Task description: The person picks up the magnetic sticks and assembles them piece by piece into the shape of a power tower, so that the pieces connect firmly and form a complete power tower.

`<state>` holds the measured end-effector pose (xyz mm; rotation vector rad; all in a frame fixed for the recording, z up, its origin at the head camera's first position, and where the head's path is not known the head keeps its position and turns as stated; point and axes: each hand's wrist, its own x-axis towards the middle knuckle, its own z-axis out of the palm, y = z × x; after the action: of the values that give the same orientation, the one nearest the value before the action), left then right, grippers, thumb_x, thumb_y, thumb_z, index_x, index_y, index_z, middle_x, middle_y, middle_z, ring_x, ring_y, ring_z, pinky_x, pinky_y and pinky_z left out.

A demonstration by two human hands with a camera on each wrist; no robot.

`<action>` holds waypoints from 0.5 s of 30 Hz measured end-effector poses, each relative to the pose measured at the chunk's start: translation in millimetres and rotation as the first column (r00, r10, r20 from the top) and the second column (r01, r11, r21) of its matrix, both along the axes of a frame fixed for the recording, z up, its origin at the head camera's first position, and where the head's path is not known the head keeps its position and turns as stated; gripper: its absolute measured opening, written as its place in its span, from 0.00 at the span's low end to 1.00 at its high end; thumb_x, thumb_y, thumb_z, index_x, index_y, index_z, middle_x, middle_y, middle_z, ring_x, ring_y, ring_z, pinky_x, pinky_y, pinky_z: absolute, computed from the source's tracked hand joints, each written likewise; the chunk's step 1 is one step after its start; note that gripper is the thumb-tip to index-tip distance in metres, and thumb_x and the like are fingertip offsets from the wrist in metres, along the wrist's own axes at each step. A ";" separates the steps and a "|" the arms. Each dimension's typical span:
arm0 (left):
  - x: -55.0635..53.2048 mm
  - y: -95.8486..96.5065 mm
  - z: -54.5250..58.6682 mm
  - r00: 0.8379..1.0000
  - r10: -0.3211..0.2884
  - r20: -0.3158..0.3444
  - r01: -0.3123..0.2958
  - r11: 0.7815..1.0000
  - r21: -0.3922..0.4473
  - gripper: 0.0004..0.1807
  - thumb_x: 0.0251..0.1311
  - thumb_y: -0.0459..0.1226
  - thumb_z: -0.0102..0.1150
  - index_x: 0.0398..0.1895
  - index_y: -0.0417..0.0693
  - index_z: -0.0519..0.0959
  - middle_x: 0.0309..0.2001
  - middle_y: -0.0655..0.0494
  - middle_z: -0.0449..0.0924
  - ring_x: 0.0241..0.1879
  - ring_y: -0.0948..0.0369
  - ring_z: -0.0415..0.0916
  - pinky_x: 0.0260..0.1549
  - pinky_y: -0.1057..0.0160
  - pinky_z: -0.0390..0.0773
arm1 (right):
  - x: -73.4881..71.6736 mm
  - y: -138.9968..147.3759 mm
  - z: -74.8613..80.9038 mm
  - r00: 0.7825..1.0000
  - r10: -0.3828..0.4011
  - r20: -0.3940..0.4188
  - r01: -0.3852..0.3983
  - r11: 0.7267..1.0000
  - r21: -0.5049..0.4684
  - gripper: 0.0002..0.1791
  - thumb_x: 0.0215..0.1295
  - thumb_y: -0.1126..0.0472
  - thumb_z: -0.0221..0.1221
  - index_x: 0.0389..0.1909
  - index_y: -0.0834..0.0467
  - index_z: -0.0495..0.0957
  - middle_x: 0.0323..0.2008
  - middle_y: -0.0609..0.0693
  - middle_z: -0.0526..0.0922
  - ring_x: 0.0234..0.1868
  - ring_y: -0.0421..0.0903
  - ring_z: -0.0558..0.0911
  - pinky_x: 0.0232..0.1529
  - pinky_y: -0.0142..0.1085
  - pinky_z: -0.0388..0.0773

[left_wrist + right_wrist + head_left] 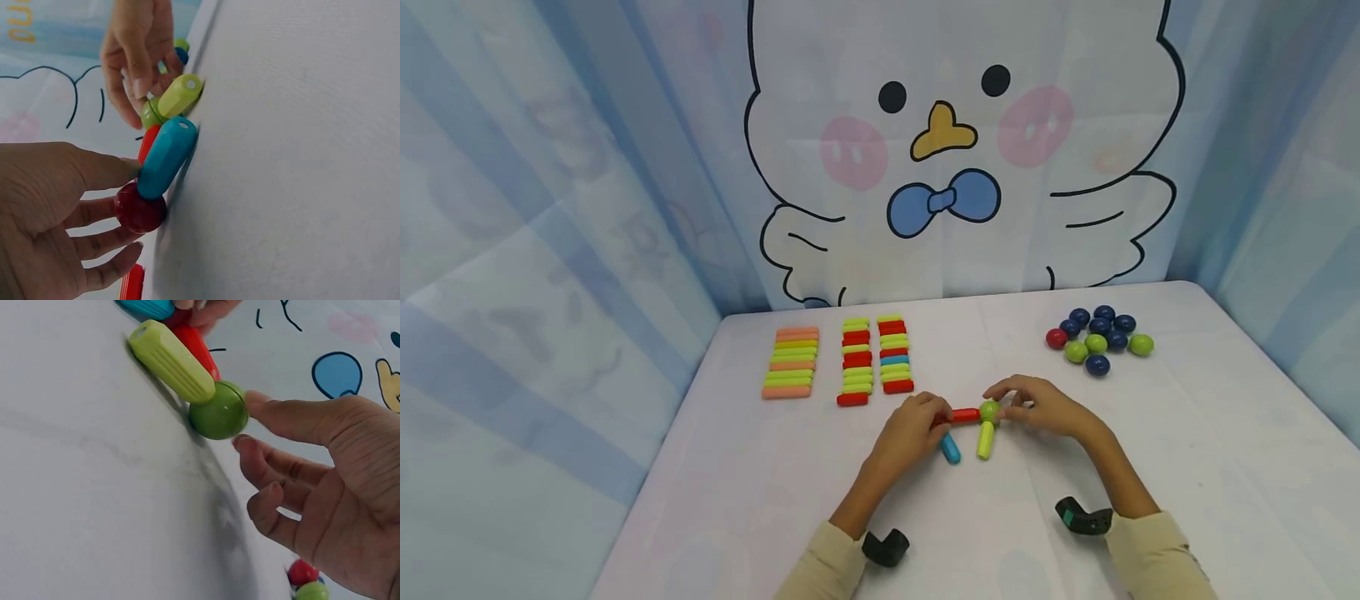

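Note:
A joined piece of toy building rods and balls lies on the table between the two hands. My left hand (910, 429) pinches its left corner, where a dark red ball (140, 207) meets a blue rod (167, 157). From that ball a red rod (966, 415) runs across to a green ball (219, 411), which also bears a yellow-green rod (172, 361). My right hand (1047, 406) holds the green ball between thumb and finger, its other fingers loosely curled. Both short rods point toward me. In the head view, my left fingers hide the red ball.
Three columns of rods lie at the back left: orange and yellow-green rods (790, 365), then red and yellow-green rods (856, 358), then a mixed column with one blue rod (894, 360). Loose blue balls (1097, 365), several green balls (1141, 345) and a red ball (1056, 338) sit back right.

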<state>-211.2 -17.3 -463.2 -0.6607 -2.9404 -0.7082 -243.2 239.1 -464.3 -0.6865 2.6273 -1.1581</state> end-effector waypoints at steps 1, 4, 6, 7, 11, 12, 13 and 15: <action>-0.8 -1.5 -0.4 0.999 -0.026 0.019 0.026 0.999 -0.023 0.09 0.61 0.41 0.65 0.44 0.57 0.82 0.49 0.58 0.79 0.47 0.61 0.74 0.46 0.68 0.80 | -0.4 4.0 0.0 0.998 -0.055 -0.026 0.055 0.998 -0.003 0.16 0.68 0.57 0.59 0.53 0.58 0.79 0.46 0.56 0.82 0.35 0.44 0.77 0.33 0.30 0.76; -3.9 -4.9 -1.5 0.989 -0.132 0.064 0.137 0.988 -0.076 0.08 0.63 0.42 0.63 0.44 0.57 0.84 0.44 0.58 0.79 0.43 0.64 0.73 0.42 0.73 0.78 | 0.0 19.0 0.6 0.947 -0.272 -0.172 0.279 0.960 0.014 0.14 0.70 0.57 0.57 0.49 0.61 0.80 0.46 0.59 0.82 0.36 0.47 0.77 0.33 0.33 0.77; -6.0 -6.7 -1.0 0.972 -0.211 0.107 0.221 0.970 -0.103 0.10 0.64 0.44 0.61 0.46 0.58 0.84 0.41 0.59 0.78 0.40 0.66 0.71 0.38 0.76 0.75 | 1.8 31.2 0.6 0.858 -0.429 -0.283 0.458 0.888 0.043 0.14 0.70 0.58 0.57 0.48 0.63 0.80 0.46 0.62 0.79 0.36 0.52 0.77 0.35 0.40 0.79; -6.7 -7.4 -0.3 0.960 -0.243 0.140 0.259 0.960 -0.105 0.10 0.65 0.45 0.60 0.47 0.58 0.84 0.40 0.59 0.77 0.38 0.67 0.70 0.36 0.77 0.74 | 2.6 37.3 0.4 0.806 -0.488 -0.335 0.533 0.844 0.054 0.15 0.70 0.58 0.57 0.49 0.64 0.79 0.48 0.65 0.77 0.37 0.56 0.78 0.36 0.45 0.80; -8.2 -10.8 6.5 0.904 -0.323 0.279 0.358 0.930 -0.082 0.15 0.64 0.48 0.60 0.51 0.58 0.82 0.37 0.63 0.75 0.35 0.70 0.69 0.33 0.77 0.71 | 4.4 55.6 -1.0 0.675 -0.607 -0.419 0.700 0.707 0.104 0.19 0.69 0.61 0.56 0.56 0.67 0.75 0.56 0.73 0.68 0.44 0.71 0.78 0.43 0.61 0.77; -8.2 -12.2 8.2 0.887 -0.338 0.315 0.375 0.925 -0.066 0.16 0.64 0.49 0.60 0.52 0.58 0.81 0.36 0.64 0.76 0.35 0.70 0.69 0.33 0.76 0.72 | 4.3 58.0 -1.3 0.670 -0.616 -0.414 0.711 0.693 0.120 0.20 0.69 0.61 0.56 0.57 0.68 0.74 0.58 0.75 0.67 0.46 0.73 0.77 0.45 0.63 0.76; -8.4 -13.7 9.6 0.868 -0.353 0.349 0.391 0.919 -0.044 0.16 0.64 0.49 0.60 0.53 0.58 0.81 0.36 0.66 0.77 0.34 0.70 0.70 0.32 0.76 0.72 | 4.0 59.8 -1.7 0.669 -0.622 -0.406 0.717 0.683 0.136 0.21 0.69 0.61 0.56 0.58 0.68 0.73 0.59 0.75 0.66 0.48 0.74 0.77 0.46 0.64 0.76; -9.5 -17.0 11.7 0.832 -0.383 0.402 0.413 0.911 0.012 0.17 0.65 0.50 0.60 0.53 0.57 0.80 0.33 0.66 0.79 0.32 0.71 0.71 0.32 0.75 0.73 | 3.1 61.4 -2.1 0.680 -0.627 -0.380 0.719 0.671 0.181 0.22 0.70 0.60 0.55 0.60 0.68 0.71 0.60 0.76 0.64 0.48 0.75 0.76 0.47 0.66 0.75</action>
<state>-220.8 -34.3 -451.5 -1.3149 -3.2371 -0.8511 -240.0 300.5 -466.4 0.2792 3.3526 -0.7421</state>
